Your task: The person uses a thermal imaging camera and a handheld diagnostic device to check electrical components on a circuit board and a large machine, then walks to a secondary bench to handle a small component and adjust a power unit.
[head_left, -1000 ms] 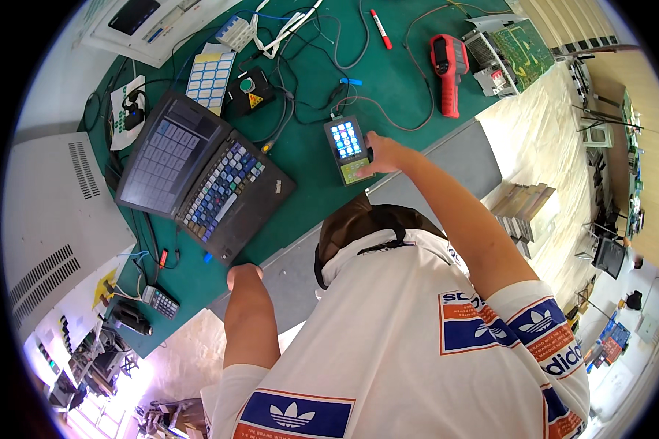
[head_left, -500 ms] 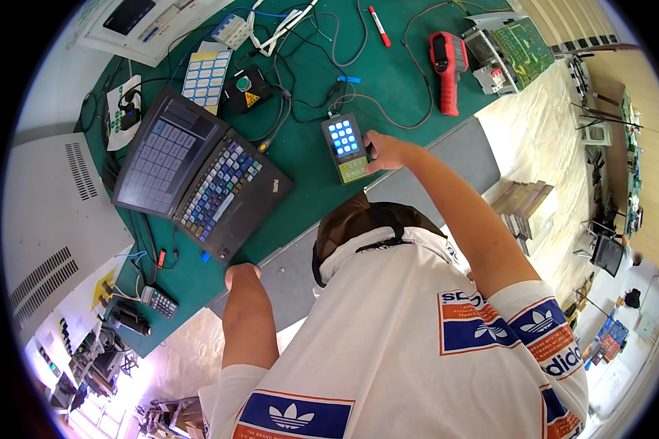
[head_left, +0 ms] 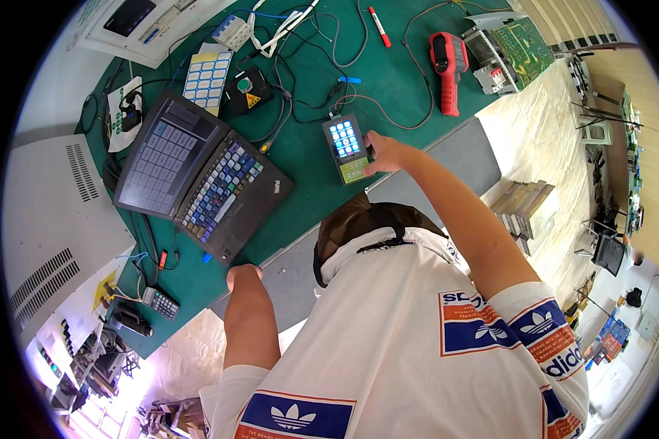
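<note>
A handheld device (head_left: 348,150) with a lit screen of icons and a green keypad lies on the green bench. My right hand (head_left: 386,154) is closed around its right edge, with the thumb by the keypad; the far fingertips are partly hidden behind the case. A cable leaves the top of the device. My left hand (head_left: 243,275) rests at the bench edge, beside the front corner of an open black laptop (head_left: 234,197). Its fingers are hidden from view.
A black box with a green button (head_left: 246,92) and a blue-and-white label sheet (head_left: 206,82) sit behind the laptop. Right of the device lie a red handheld instrument (head_left: 448,69) and a circuit board (head_left: 522,51). A red marker (head_left: 379,27) and tangled cables are farther back; a calculator (head_left: 160,302) lies left.
</note>
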`<action>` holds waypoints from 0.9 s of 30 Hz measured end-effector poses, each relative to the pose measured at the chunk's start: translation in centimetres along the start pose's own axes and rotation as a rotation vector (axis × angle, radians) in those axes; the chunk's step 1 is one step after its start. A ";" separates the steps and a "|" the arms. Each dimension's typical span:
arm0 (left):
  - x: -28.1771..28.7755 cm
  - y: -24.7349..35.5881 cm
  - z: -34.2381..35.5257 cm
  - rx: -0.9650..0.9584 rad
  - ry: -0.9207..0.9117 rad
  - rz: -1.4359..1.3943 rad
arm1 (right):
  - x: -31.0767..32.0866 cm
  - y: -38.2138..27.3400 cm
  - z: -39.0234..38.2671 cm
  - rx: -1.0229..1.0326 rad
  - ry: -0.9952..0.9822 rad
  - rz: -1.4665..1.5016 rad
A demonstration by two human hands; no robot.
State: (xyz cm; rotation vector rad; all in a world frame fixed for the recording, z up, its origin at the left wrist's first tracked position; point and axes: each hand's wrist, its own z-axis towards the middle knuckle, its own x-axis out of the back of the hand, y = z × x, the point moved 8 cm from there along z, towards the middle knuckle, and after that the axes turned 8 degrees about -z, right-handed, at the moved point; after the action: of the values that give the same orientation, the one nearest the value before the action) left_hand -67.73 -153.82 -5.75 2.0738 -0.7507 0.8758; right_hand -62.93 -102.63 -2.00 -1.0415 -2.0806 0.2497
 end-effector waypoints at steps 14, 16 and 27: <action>0.1 0.2 -0.9 -0.011 -0.007 0.039 | -0.5 1.0 1.0 0.011 0.043 0.019; 0.1 0.2 -0.5 -0.006 0.000 0.024 | -0.5 0.9 1.0 0.014 0.055 0.016; -0.1 0.0 0.4 0.005 0.010 -0.029 | -0.6 0.9 0.9 -0.018 0.005 0.011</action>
State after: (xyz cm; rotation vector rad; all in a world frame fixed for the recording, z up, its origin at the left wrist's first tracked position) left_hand -67.71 -154.11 -6.03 2.0780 -0.7124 0.8718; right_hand -62.85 -102.33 -3.37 -1.0630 -2.0765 0.2339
